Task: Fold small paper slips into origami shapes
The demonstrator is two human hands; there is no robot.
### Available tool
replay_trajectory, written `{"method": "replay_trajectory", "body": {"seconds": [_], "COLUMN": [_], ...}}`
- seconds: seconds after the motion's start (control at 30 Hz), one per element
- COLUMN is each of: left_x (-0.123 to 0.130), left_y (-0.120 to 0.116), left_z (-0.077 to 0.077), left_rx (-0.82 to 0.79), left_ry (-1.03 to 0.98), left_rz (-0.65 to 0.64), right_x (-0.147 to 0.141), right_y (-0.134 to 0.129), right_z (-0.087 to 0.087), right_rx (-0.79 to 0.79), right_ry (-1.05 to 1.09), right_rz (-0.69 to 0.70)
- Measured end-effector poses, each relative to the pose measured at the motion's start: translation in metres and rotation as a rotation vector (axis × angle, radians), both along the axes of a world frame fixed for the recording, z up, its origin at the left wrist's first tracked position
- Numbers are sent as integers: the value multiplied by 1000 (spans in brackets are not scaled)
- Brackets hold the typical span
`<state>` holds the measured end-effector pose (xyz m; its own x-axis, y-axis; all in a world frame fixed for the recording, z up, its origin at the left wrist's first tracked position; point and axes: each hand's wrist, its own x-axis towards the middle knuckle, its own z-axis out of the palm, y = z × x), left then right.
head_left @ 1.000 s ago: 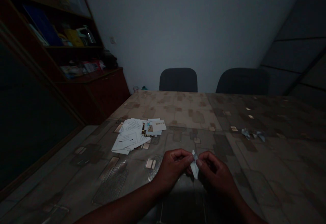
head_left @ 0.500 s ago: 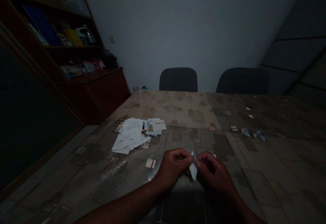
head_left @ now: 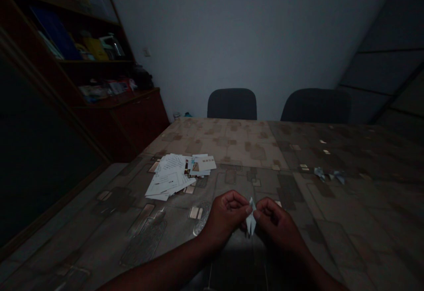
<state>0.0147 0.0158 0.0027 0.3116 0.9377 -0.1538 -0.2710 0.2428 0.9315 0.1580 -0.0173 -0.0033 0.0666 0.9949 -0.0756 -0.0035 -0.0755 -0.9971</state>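
A small piece of folded white paper [head_left: 251, 225] is pinched between my two hands, above the near part of the table. Its top comes to a point, and its lower end splits into two narrow tips. My left hand [head_left: 228, 213] grips its left side between thumb and forefinger. On the other side, my right hand [head_left: 274, 220] pinches the right edge, fingers curled. Parts of the paper are hidden behind the fingertips.
A loose pile of printed papers and cards [head_left: 175, 176] lies left of my hands on the patterned tablecloth [head_left: 212, 143]. Small folded paper pieces [head_left: 329, 175] rest at the right. Two dark chairs [head_left: 232, 104] stand beyond the table's far edge. A cabinet [head_left: 132, 114] with filled shelves is at left.
The folded paper has turned slightly, and its lower end now shows two separate tips instead of one. My hands stay in nearly the same place.
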Motion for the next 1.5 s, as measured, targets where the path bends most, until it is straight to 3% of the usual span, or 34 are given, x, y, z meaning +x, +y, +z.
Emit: {"method": "replay_trajectory", "body": {"seconds": [0.1,0.5,0.83,1.1,1.23,1.5], "left_x": [0,-2,2,-2,-1,-2], "left_y": [0,2,-5,-9,-9,-7], "left_z": [-1,0,-3,0,2,4], "left_rx": [-10,57,172,331,305,224], "left_ry": [-10,30,106,295,280,149], "left_rz": [2,4,11,-28,-54,-130], "right_x": [4,9,9,10,16,22], "right_y": [1,4,7,6,8,8], "right_z": [2,5,12,17,17,12], "right_rx": [-25,-62,-53,8,30,19], "right_ry": [7,94,-40,-196,-225,-216], "right_rz": [69,132,105,26,-2,180]}}
